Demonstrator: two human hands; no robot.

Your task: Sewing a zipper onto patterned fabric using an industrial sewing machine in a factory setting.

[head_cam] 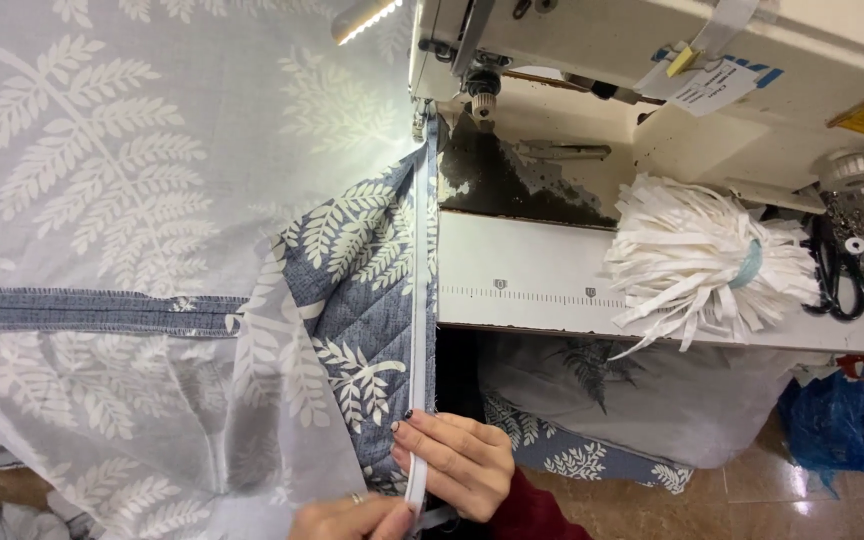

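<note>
Tension is what matters here: the narrow white zipper tape (418,330) runs in a straight line from the presser foot of the cream industrial sewing machine (652,60) down the edge of the blue quilted fabric with white fern print (362,300) to the hands at the bottom of the view. The right hand (457,462) lies curled over the lower end of the tape, fingers closed down on it and on the fabric edge beneath, pinning both together. The left hand (352,518) is only partly in view at the bottom edge; its fingers appear closed on the tape's end, though how firmly cannot be told. To do this well, I judge the tape should be kept taut but not stretched, its edge flush with the quilted edge all the way to the needle, with the pale grey fern-print sheet (102,150) lying flat to the left so its weight does not drag the seam sideways. On the white bench (532,300), a bundle of white strips (702,265) and black scissors (842,275) lie well apart from the seam
</note>
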